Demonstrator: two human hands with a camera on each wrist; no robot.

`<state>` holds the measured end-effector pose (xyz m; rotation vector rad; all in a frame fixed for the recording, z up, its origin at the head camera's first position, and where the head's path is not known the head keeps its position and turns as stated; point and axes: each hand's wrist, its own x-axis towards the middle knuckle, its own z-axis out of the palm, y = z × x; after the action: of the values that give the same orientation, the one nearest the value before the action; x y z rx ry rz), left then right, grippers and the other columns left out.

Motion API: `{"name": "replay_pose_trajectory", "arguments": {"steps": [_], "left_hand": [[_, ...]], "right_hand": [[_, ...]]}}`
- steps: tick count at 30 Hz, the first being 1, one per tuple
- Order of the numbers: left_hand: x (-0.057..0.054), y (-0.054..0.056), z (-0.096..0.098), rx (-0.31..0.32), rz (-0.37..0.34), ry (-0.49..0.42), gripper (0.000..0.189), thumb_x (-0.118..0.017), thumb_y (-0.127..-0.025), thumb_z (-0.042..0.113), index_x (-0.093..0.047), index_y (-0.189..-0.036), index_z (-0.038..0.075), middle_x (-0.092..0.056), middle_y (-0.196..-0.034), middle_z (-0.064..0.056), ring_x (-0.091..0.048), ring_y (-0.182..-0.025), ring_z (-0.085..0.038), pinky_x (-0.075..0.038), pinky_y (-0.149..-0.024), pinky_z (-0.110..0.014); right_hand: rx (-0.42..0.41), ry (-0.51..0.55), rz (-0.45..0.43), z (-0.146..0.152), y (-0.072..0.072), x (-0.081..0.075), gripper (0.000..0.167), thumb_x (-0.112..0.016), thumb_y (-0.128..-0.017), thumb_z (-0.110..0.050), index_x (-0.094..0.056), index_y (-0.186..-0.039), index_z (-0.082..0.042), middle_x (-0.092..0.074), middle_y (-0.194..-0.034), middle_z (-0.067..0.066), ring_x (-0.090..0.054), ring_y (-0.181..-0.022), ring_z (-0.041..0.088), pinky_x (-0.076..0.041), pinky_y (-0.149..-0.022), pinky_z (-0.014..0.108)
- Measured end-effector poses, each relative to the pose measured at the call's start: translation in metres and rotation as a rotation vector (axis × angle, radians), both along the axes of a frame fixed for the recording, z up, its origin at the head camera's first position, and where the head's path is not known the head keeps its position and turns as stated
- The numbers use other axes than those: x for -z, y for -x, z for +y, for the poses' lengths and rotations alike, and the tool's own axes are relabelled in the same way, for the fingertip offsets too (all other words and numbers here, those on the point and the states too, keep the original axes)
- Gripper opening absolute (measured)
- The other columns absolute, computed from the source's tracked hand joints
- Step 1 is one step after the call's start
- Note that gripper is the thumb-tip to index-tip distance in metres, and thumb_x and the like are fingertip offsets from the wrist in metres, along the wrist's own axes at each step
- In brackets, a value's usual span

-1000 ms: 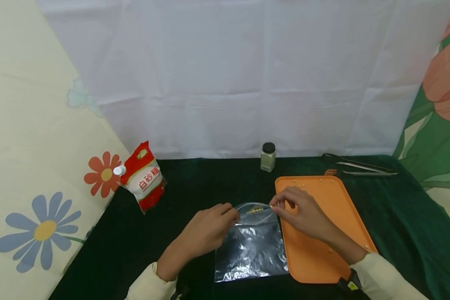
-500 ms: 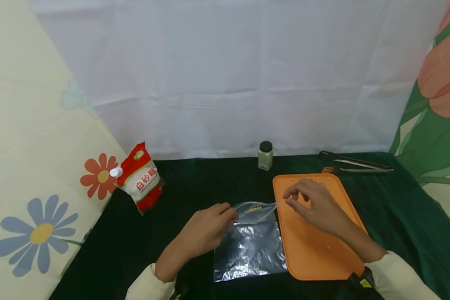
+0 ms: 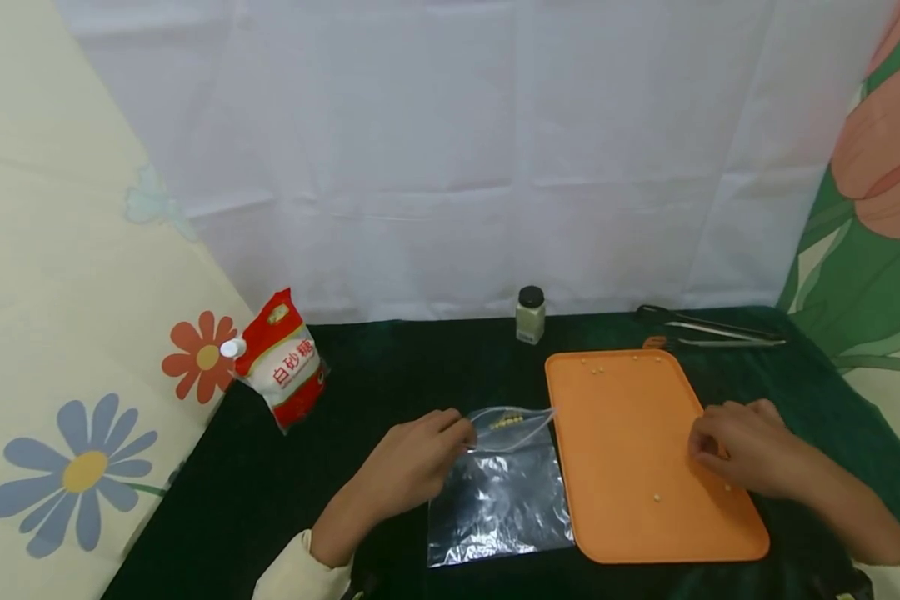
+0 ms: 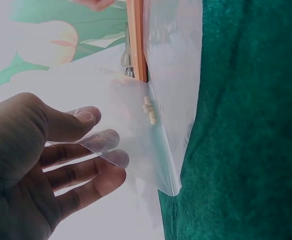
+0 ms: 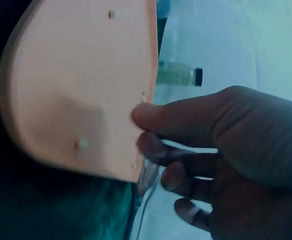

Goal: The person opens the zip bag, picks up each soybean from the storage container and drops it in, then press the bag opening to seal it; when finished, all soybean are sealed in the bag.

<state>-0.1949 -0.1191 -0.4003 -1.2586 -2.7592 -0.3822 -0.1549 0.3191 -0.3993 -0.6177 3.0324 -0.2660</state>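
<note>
My left hand (image 3: 420, 458) pinches the rim of a clear plastic zip bag (image 3: 498, 508) lying on the dark green cloth. In the left wrist view thumb and fingers hold the film, and its mouth gapes. Several small pale-yellow beans (image 4: 150, 111) rest inside near the opening. Over the right edge of the orange tray (image 3: 615, 450) hovers my right hand (image 3: 750, 446), fingers loosely bent, nothing visible between them. One bean (image 5: 81, 144) lies on the tray below those fingers, another bean (image 3: 656, 497) farther left. Several more beans (image 3: 597, 370) are scattered along the tray's far end.
A red-and-white sugar bag (image 3: 281, 362) with a white cap leans at the left. Behind the tray stand a small jar (image 3: 530, 315) with a black lid and a pair of tongs (image 3: 712, 329). A white cloth (image 3: 457, 167) hangs at the back.
My right hand has left the bag's mouth, where it held a bean, and moved right across the tray to its right edge. My left hand keeps its grip on the bag.
</note>
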Motion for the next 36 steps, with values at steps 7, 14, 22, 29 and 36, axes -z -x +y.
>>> {"name": "replay_pose_trajectory", "arguments": {"steps": [7,14,22,29,36], "left_hand": [[0.001,-0.001,0.000,0.006,0.015,-0.004,0.023,-0.070,-0.092,0.010,-0.065,-0.111,0.021,-0.061,-0.105,0.008,-0.057,-0.087,-0.006,-0.050,-0.067,-0.022],[0.001,-0.002,0.001,0.008,0.006,-0.003,0.023,-0.070,-0.092,0.010,-0.065,-0.112,0.021,-0.061,-0.105,0.008,-0.057,-0.087,-0.006,-0.050,-0.067,-0.021],[0.001,-0.002,0.001,0.014,-0.001,-0.009,0.023,-0.070,-0.092,0.010,-0.065,-0.112,0.021,-0.061,-0.104,0.008,-0.058,-0.087,-0.006,-0.050,-0.067,-0.021],[0.001,-0.002,0.000,0.006,-0.011,-0.003,0.023,-0.070,-0.093,0.011,-0.064,-0.113,0.021,-0.060,-0.105,0.009,-0.057,-0.087,-0.005,-0.050,-0.067,-0.020],[0.000,-0.002,0.000,-0.004,-0.008,0.006,0.022,-0.069,-0.094,0.013,-0.065,-0.114,0.022,-0.061,-0.106,0.009,-0.057,-0.088,-0.005,-0.051,-0.069,-0.021]], "right_hand": [[0.032,-0.134,-0.103,0.017,-0.009,0.002,0.022,-0.081,-0.084,-0.027,-0.061,-0.079,-0.035,-0.047,-0.077,-0.014,-0.044,-0.071,0.008,-0.032,-0.072,0.047],[0.051,-0.209,-0.139,0.017,-0.013,0.004,0.025,-0.082,-0.082,-0.028,-0.057,-0.077,-0.031,-0.044,-0.075,-0.010,-0.041,-0.070,0.012,-0.031,-0.072,0.049],[0.048,-0.217,-0.128,0.017,-0.012,0.011,0.028,-0.079,-0.085,-0.024,-0.054,-0.075,-0.029,-0.042,-0.073,-0.009,-0.039,-0.069,0.013,-0.030,-0.072,0.049],[-0.028,-0.136,0.058,0.004,-0.005,0.011,0.025,-0.079,-0.085,-0.020,-0.059,-0.078,-0.034,-0.045,-0.075,-0.016,-0.042,-0.071,0.009,-0.031,-0.072,0.044],[-0.101,0.259,0.113,-0.033,0.010,0.008,0.014,-0.076,-0.090,-0.028,-0.064,-0.090,-0.036,-0.051,-0.082,-0.022,-0.049,-0.074,0.002,-0.032,-0.075,0.039]]}}
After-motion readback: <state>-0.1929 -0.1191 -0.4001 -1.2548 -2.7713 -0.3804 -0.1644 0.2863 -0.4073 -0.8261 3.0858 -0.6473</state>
